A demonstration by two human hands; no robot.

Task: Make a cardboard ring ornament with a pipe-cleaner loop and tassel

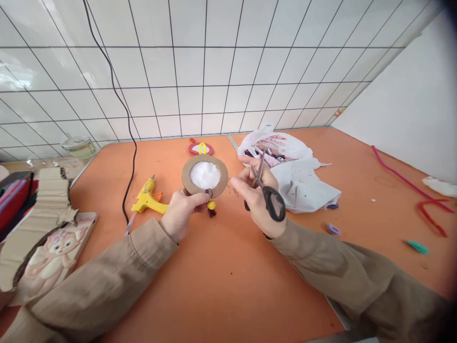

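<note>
My left hand [180, 212] grips the lower edge of a round cardboard ring [186, 180], its thumb on the front. White filling [204, 175] shows in the middle of the ring. At its top stands a yellow loop [203, 147]; from its bottom hang a yellow bead [212, 205] and a dark tassel [212, 213]. To the right, my right hand [259, 195] is closed around scissors [273, 204] with black handles, blades pointing up and away. Its thumb and fingertips are close to the ring's right edge; whether they pinch a thread I cannot tell.
A yellow glue gun [148, 197] lies left of my left hand, near a black cable [130, 128]. Behind the ring is a red-rimmed disc [195, 148]. A white plastic bag [303, 186] with scraps sits right. Corrugated cardboard [39, 214] and a picture case [53, 257] lie left.
</note>
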